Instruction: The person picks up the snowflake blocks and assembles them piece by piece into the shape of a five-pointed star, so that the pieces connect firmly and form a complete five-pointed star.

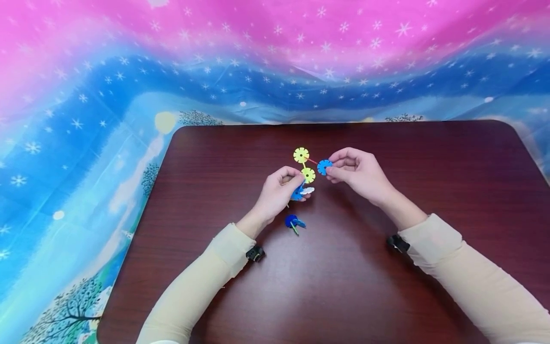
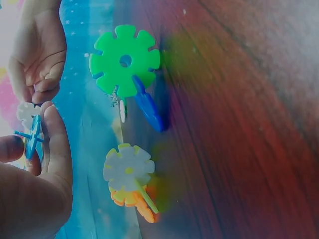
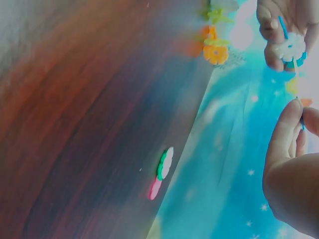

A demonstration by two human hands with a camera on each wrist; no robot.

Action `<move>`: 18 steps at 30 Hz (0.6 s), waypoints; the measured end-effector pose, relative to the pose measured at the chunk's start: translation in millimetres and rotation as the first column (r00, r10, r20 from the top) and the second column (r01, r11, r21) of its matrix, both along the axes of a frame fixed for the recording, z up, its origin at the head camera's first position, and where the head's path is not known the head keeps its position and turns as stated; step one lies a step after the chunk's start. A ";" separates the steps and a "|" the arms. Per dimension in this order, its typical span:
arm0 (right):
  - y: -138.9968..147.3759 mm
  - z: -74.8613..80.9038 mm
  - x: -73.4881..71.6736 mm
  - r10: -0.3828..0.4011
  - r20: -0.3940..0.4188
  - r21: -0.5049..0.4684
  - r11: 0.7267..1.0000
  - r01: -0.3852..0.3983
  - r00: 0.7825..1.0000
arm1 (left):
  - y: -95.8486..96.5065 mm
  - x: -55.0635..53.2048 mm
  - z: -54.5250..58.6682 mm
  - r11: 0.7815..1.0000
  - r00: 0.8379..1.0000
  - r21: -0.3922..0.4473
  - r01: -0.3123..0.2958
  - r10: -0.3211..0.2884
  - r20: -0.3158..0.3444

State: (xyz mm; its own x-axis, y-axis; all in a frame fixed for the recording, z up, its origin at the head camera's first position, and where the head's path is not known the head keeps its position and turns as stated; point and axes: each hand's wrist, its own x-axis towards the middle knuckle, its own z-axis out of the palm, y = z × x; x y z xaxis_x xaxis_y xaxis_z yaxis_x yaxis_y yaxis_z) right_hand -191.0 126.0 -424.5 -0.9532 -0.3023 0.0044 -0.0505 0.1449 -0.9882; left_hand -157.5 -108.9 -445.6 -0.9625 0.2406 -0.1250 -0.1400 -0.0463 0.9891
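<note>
My left hand (image 1: 278,192) pinches a joined string of notched plastic flower discs above the table. A blue disc (image 1: 296,194) and a white disc (image 1: 307,190) sit at its fingers, with a yellow disc (image 1: 307,176) just beyond. Another yellow disc (image 1: 301,155) stands farther up, and a thin red disc seen edge-on (image 1: 312,161) runs from it towards the right. There my right hand (image 1: 360,173) pinches a second blue disc (image 1: 324,167) between thumb and fingers. In the right wrist view, its fingertips partly hide that blue disc.
On the brown table (image 1: 451,200), a dark blue disc (image 1: 291,220) with a green one lies below the left hand. The left wrist view shows a green disc (image 2: 117,64) and a white-orange cluster (image 2: 128,167). A green-white-pink cluster (image 3: 162,169) appears in the right wrist view. A patterned cloth (image 1: 275,57) hangs behind.
</note>
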 end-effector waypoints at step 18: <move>-4.9 1.4 8.3 0.017 0.079 -0.084 0.996 -0.011 0.997 | 3.3 1.4 6.6 0.981 0.994 -0.187 -0.045 0.026 -0.104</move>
State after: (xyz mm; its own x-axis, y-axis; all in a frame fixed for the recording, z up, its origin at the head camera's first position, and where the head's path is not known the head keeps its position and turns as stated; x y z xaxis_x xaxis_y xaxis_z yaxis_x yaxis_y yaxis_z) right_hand -182.6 121.1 -423.1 -0.9471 -0.3175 -0.0461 0.0278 0.0619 -0.9977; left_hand -156.1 -105.6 -439.0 -0.9800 0.1872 -0.0668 -0.0409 0.1392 0.9894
